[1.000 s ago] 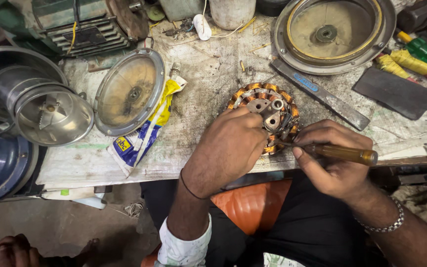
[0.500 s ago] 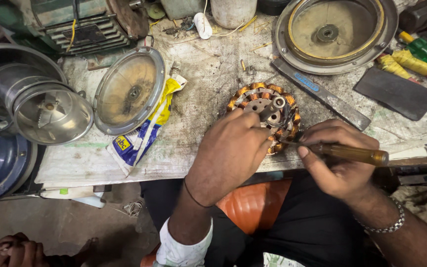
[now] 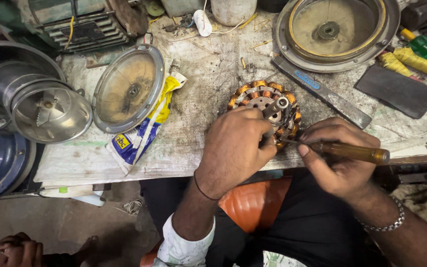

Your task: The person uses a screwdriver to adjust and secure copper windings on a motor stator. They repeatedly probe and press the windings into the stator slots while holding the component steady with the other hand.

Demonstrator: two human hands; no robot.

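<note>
Copper-wound stator (image 3: 253,94) steadied by left hand (image 3: 238,146), right hand (image 3: 334,165) gripping amber-handled screwdriver (image 3: 349,152)

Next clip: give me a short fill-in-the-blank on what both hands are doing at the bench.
The left hand steadies a round stator wound with ____ coils.
The right hand holds a screwdriver with an amber ____.
A dished metal cover lies to the ____ of the stator.

Missing words: copper; handle; left

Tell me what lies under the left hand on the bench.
The left hand covers the near side of a copper-wound stator; its steel shaft sticks out above the fingers. The windings beneath the palm are hidden.
</note>
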